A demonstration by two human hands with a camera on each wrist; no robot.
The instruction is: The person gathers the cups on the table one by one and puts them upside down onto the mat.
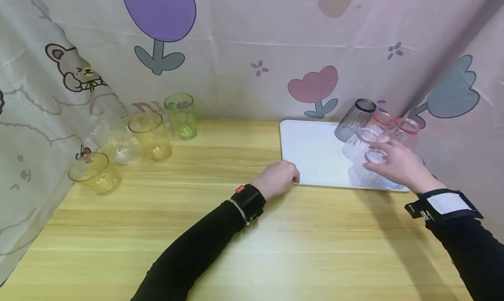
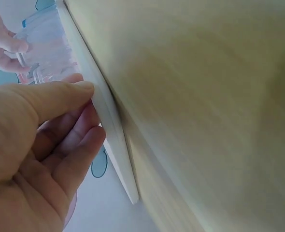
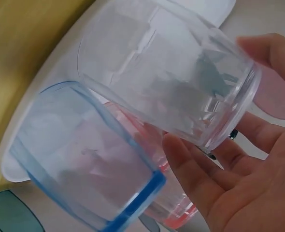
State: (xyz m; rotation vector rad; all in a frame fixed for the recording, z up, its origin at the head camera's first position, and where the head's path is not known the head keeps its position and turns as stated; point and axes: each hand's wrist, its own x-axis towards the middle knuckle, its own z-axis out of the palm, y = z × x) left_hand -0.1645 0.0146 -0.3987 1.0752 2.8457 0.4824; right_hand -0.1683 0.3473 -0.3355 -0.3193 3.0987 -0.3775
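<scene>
My left hand (image 1: 277, 178) is at the front left corner of a white tray (image 1: 311, 152). In the left wrist view its thumb and curled fingers hold the tray's rim (image 2: 108, 106). Over on the tray's right side, my right hand (image 1: 399, 163) grips a clear glass (image 3: 176, 72) near its upturned base, thumb on one side and fingers on the other. The glass is upside down, its mouth at the tray. Beside it in the right wrist view stands an upturned blue-tinted glass (image 3: 84, 154), with a pink-tinted glass (image 3: 181, 212) partly hidden behind.
A grey glass (image 1: 354, 121) stands upturned at the tray's back, near other clear and pink glasses. At the table's left are a green glass (image 1: 183, 117), two yellow glasses, one of them a wide yellow glass (image 1: 96, 174), and a clear glass (image 1: 124, 148). A patterned curtain (image 1: 236, 43) hangs behind.
</scene>
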